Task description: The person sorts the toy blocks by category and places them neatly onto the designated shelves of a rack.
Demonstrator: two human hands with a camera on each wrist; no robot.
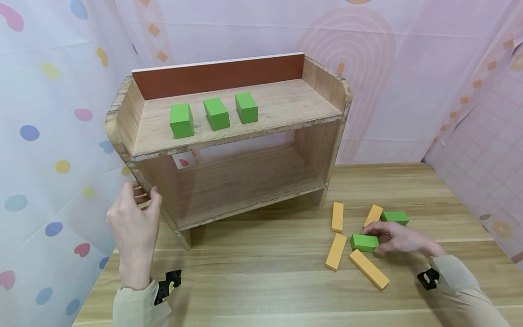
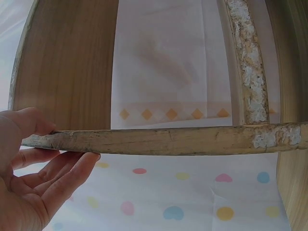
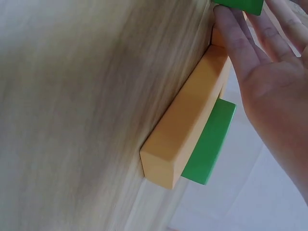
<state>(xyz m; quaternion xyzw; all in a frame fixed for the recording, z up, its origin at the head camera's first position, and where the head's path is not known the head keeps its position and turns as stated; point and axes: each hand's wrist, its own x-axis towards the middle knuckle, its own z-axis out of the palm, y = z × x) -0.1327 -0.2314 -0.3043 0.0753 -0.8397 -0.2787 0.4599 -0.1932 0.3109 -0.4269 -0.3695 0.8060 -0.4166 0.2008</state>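
Observation:
My left hand (image 1: 135, 222) pinches the front edge of the left side panel (image 2: 159, 143) of a wooden shelf (image 1: 241, 181), thumb on one side and fingers on the other. At the right, my right hand (image 1: 398, 237) holds a green block (image 1: 364, 243) by its right end, low over the table. In the right wrist view only part of that green block (image 3: 243, 5) shows, at the fingertips. Behind the right hand lies another green block (image 1: 395, 218), and an orange block (image 1: 373, 214) is partly covered by the fingers.
Three green blocks (image 1: 217, 113) stand in a row on the shelf's upper board (image 1: 286, 102). Orange blocks (image 1: 337, 217) lie left of the right hand on the wood-grain table (image 1: 253, 281), one more orange block (image 1: 369, 270) in front. Patterned cloth (image 1: 253, 27) hangs behind.

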